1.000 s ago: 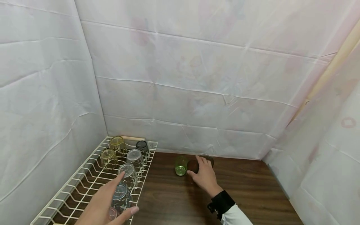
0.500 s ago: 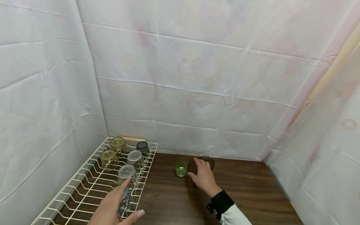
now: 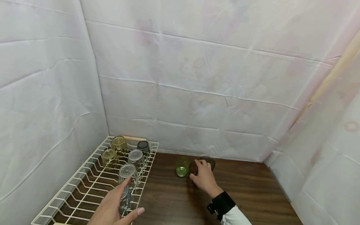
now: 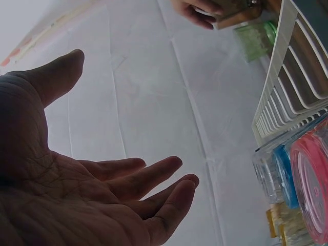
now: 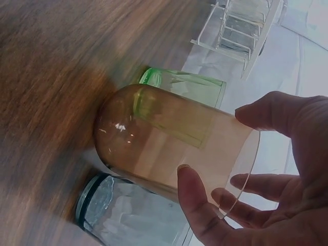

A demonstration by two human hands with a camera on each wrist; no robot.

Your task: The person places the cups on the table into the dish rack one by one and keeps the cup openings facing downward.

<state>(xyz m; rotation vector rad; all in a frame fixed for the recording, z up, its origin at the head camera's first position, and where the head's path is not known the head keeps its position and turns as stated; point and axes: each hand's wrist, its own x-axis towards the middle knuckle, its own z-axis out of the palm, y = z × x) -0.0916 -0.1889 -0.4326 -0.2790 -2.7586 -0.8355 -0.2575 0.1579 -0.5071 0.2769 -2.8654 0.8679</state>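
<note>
My right hand (image 3: 206, 178) grips a brown tinted tumbler (image 5: 154, 133) near its rim, thumb on one side and fingers on the other. The tumbler's rounded base is against the wooden table. Close beside it are a green glass (image 3: 181, 168) and a clear, dark-looking glass (image 5: 138, 210). My left hand (image 3: 111, 203) hangs over the dish rack (image 3: 144, 184) with its fingers spread and holds nothing. Below it a blue glass (image 3: 126, 200) is partly hidden. A pink glass (image 4: 310, 189) shows in the left wrist view.
Upside-down glasses fill part of the white wire rack: two yellow ones (image 3: 119, 145), clear ones (image 3: 136, 157) and a dark grey one (image 3: 143, 147). White sheeting (image 3: 182, 93) walls the back and both sides of the brown table (image 3: 168, 190).
My left hand has shifted slightly right over the rack and now covers the pink glass in the head view. The right hand's fingers have drawn in on the brown tumbler, which has barely moved.
</note>
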